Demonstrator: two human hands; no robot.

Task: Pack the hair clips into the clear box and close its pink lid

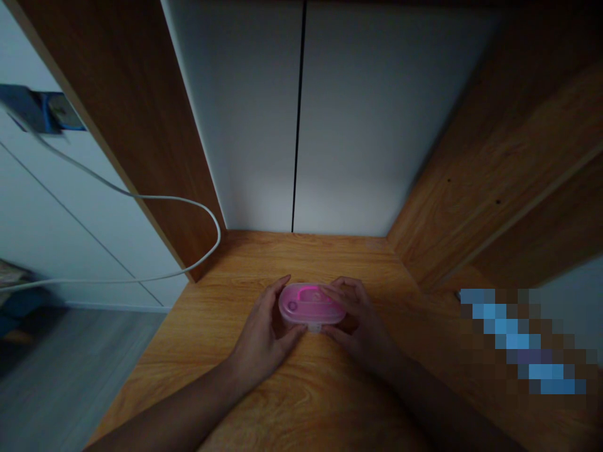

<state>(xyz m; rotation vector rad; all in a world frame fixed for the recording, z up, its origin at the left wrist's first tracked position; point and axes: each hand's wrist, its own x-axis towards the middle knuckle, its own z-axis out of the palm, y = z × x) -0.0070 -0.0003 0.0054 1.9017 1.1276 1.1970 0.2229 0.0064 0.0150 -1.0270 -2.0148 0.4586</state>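
Note:
A small oval container with a pink lid [308, 307] sits on the wooden tabletop [301, 383], in the middle of the view. A brighter pink handle-like loop and a small round plug show on its lid, and a pale clip sits at its near side. My left hand [266, 326] is wrapped round the left end, with the thumb at the near edge. On the right end my right hand [360, 320] grips it too, some fingers over the lid and the thumb low at the front. What is inside the container cannot be made out.
White panels [264, 138] stand behind the tabletop, between wooden side boards [452, 207]. A white cable [179, 199] loops in from a wall socket [66, 112] at the left. At the right lies a blurred-out bluish thing [516, 339].

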